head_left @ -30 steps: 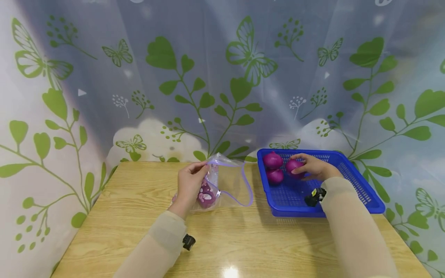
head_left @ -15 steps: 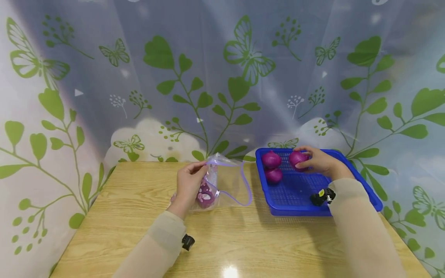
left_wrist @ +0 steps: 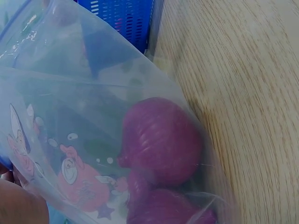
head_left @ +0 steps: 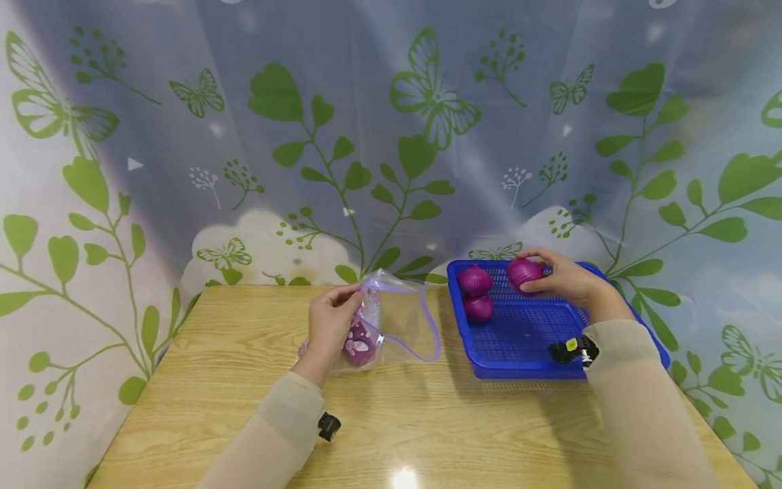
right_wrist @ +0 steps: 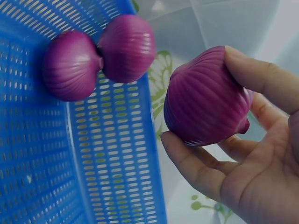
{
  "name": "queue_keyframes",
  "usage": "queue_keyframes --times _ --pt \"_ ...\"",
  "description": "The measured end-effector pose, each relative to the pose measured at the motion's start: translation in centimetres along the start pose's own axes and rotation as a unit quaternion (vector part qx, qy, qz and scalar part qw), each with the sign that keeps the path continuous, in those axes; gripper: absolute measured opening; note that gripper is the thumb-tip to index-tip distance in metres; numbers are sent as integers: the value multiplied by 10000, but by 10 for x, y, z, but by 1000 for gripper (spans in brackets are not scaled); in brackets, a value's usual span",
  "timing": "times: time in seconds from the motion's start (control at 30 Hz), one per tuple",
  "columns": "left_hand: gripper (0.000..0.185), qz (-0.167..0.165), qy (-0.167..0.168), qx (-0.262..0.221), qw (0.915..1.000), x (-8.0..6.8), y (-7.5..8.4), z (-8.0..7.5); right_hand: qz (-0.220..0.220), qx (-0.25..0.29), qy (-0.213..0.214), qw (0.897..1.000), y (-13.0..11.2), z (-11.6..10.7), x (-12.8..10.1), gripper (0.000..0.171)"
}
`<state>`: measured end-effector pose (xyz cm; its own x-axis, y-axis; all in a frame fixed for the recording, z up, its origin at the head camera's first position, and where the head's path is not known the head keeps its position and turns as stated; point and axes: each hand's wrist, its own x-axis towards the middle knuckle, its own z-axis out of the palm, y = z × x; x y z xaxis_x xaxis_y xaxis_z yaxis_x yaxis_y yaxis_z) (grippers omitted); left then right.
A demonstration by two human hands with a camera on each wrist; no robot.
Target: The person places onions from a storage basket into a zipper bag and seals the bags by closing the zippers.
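Note:
My left hand (head_left: 330, 324) pinches the upper edge of a clear zip bag (head_left: 406, 319) with a purple seal and printed cartoon figures. The bag's mouth gapes toward the right. Inside it, the left wrist view shows purple onions (left_wrist: 161, 140) lying at the bottom. With thumb and fingers my right hand (head_left: 559, 277) grips another purple onion (right_wrist: 208, 100), held up over the back part of the blue basket (head_left: 519, 372). Two more onions, one of them at the back (head_left: 474, 280) and one in front of it (head_left: 479, 309), sit in the basket's left corner.
The basket stands at the right on a wooden table (head_left: 391, 421), its sides perforated. Behind the table hangs a curtain (head_left: 342, 136) with green leaves and butterflies. Each wrist carries a small black camera, such as the right one (head_left: 571, 350).
My right hand has lifted the onion up from inside the basket and moved it slightly back and right. The left hand stays at the bag.

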<state>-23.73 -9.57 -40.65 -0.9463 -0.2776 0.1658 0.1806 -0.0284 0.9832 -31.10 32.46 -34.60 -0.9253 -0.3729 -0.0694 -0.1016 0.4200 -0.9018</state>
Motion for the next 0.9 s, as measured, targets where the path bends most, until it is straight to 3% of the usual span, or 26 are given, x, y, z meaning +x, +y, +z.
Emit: queue_keyframes --times 0.43,0.9 --pt "20 -32 -31 132 9999 -2 5 -2 -532 -742 61 9958 -27 11 -14 71" --pt "17 141 14 149 9998 2 8 -1 -885 -1011 224 9907 -54 35 -26 69"
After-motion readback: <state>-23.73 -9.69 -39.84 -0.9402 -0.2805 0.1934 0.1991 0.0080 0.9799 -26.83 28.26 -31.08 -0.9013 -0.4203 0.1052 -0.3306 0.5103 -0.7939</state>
